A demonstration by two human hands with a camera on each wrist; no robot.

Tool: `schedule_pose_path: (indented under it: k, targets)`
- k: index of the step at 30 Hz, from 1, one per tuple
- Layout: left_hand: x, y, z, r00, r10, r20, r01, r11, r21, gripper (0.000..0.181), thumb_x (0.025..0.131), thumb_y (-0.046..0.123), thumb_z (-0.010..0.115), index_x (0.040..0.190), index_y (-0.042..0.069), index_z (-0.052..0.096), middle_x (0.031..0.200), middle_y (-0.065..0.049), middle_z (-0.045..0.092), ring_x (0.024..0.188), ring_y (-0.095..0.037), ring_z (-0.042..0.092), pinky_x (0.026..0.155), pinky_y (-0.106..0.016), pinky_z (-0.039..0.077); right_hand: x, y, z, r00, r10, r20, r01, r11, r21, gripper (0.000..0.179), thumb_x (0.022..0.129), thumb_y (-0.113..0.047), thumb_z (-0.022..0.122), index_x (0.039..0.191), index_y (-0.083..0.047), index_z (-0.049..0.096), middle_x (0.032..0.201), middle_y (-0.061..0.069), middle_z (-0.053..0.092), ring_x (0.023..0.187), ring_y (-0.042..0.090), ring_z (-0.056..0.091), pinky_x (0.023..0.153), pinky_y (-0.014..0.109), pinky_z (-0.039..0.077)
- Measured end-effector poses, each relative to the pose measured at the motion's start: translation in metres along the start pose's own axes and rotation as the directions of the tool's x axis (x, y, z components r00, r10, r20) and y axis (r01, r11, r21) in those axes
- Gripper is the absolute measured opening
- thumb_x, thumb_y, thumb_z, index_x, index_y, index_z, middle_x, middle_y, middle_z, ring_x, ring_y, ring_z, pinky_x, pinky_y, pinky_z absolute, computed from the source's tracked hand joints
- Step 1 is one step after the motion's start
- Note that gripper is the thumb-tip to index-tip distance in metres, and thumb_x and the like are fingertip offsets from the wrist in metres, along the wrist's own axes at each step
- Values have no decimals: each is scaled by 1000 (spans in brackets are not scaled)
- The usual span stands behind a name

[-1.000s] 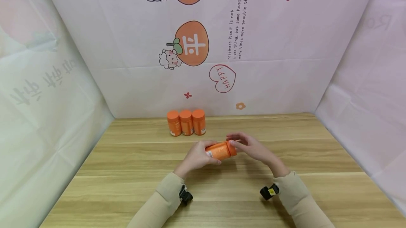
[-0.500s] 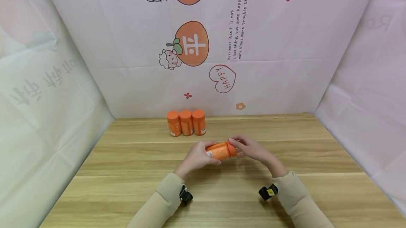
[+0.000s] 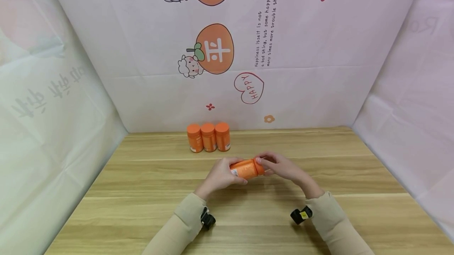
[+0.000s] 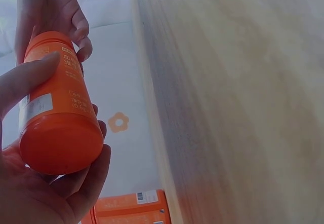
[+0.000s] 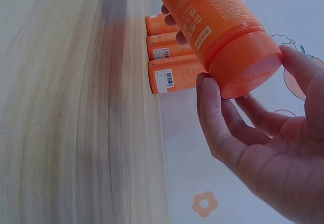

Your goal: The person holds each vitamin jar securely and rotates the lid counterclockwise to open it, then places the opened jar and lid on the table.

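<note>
An orange plastic bottle (image 3: 244,169) is tilted nearly on its side above the table, its base to the left and its lid to the right. My left hand (image 3: 220,173) grips the body, thumb on the near side and fingers wrapped beneath, as the left wrist view of the bottle (image 4: 63,140) shows. At the other end my right hand (image 3: 282,166) pinches the ribless orange lid (image 5: 246,66) by its edge, thumb on one side and fingertips on the other. The lid sits on the bottle in the right wrist view.
Behind the hands, three similar orange bottles (image 3: 208,140) stand upright side by side near the back edge of the wooden table (image 3: 149,192). A white printed cloth (image 3: 301,89) hangs directly behind the table, with more cloth at both sides.
My right hand's fingers have shifted around the lid, rolling toward me and then partly back. The left hand and bottle have stayed almost still.
</note>
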State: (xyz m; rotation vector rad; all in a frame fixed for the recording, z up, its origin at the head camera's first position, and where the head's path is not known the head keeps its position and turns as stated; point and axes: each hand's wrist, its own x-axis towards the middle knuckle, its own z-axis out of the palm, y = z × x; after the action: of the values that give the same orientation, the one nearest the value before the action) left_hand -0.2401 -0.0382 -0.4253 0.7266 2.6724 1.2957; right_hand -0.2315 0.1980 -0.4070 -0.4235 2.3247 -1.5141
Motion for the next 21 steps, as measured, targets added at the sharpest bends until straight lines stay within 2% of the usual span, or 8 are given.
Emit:
schedule_pose_path:
  k: [5, 14, 21]
  targets:
    - [0, 0, 0, 1000, -8, 4, 8, 1000, -9, 62, 63, 25, 87, 121, 17, 65, 104, 0, 67, 84, -13, 57, 73, -31, 47, 0, 1, -1, 999, -50, 10, 50, 999, -18, 53, 95, -41, 54, 133, -4, 48, 126, 18, 55, 109, 25, 59, 91, 50, 48]
    - [-1, 1, -1, 1000, -15, 6, 15, 999, -30, 62, 63, 24, 87, 120, 17, 65, 103, 0, 67, 83, -14, 56, 72, -31, 46, -2, 1, -4, 991, -120, 54, 122, 992, -31, 47, 94, -34, 57, 134, -9, 49, 131, 16, 53, 119, 31, 53, 94, 53, 45]
    - [-2, 2, -1, 1000, -15, 5, 15, 1000, -27, 63, 62, 25, 87, 120, 17, 65, 103, 0, 67, 83, -14, 56, 72, -31, 46, -1, 4, -6, 987, -155, 52, 158, 985, -67, 46, 91, -30, 62, 132, -12, 52, 129, 10, 56, 121, 31, 52, 93, 41, 48]
